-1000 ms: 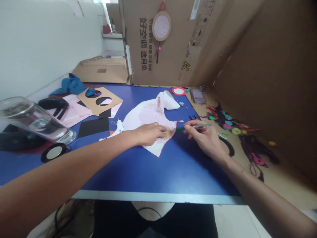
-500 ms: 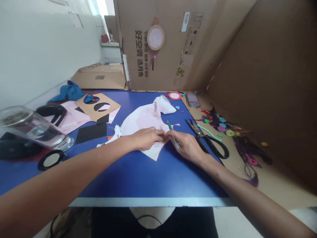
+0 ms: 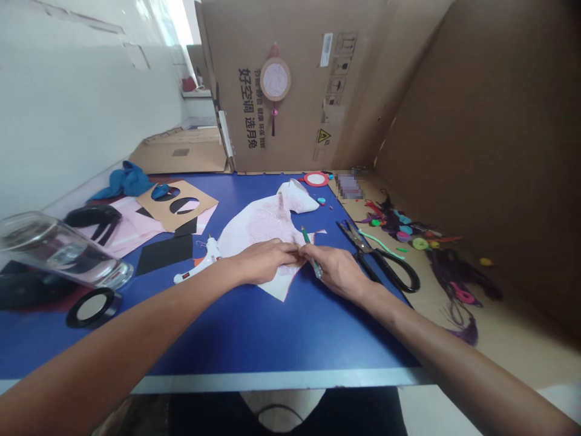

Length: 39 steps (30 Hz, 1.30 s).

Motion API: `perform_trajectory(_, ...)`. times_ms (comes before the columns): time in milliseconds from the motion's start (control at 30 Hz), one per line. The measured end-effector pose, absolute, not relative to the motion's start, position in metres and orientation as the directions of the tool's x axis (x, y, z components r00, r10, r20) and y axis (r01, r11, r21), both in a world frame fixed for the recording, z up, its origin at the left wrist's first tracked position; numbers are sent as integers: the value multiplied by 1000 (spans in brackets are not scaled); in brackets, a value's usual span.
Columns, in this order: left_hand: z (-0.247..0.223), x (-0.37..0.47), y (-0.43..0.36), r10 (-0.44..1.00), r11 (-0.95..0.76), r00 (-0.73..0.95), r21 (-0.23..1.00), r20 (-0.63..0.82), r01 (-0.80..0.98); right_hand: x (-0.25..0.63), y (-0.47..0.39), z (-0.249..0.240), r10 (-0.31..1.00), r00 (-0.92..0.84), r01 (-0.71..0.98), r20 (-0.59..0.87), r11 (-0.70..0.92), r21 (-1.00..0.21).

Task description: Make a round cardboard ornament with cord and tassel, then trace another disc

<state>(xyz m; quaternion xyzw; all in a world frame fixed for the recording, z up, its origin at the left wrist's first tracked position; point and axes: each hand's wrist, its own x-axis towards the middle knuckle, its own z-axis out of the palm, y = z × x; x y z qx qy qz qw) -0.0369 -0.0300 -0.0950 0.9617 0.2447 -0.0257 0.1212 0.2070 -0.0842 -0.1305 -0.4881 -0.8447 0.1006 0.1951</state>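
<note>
A large piece of thin white-and-pink patterned paper (image 3: 267, 221) lies on the blue table, its far end curled and folded over. My left hand (image 3: 265, 259) presses down on the paper with bent fingers. Something tan shows by its fingertips, mostly hidden. In my right hand (image 3: 333, 269) is a green pen (image 3: 305, 235), gripped between thumb and fingers beside the left fingertips. Whether its point touches the paper cannot be seen. Close to the left wrist lies a white glue gun (image 3: 200, 266).
Black-handled scissors (image 3: 390, 266) lie right of my right hand. Beads and tassels (image 3: 403, 233) are spread on cardboard farther right. A glass of water (image 3: 68, 251), a roll of tape (image 3: 93, 307) and a cardboard sheet with holes (image 3: 200, 197) are on the left. Cardboard walls (image 3: 290, 133) stand behind.
The view has tilted and shifted slightly, so everything sits a bit lower. Both hands stay at the same spot on the paper, and the pen is still in the right hand.
</note>
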Motion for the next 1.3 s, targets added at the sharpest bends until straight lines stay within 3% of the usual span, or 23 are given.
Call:
perform_trajectory(400,-91,-34,-36,499,-838,856,177,-131,516,208,-82,-129,865,-457,792,209,502,-347)
perform_trajectory(600,-78,-23,-50,551,-819,820,87,-156,567,208,-82,-128,871,-440,792,218,491,-363)
perform_trajectory(867,-77,7,-81,727,-676,673,29,-140,736,208,-81,-129,881,-428,786,201,472,-399)
perform_trajectory(1100,-79,31,-108,876,-451,455,60,-162,890,211,-80,-128,861,-464,708,208,502,-497)
perform_trajectory(1300,-80,38,-117,903,-391,399,81,-156,917,211,-79,-126,864,-464,738,198,500,-454)
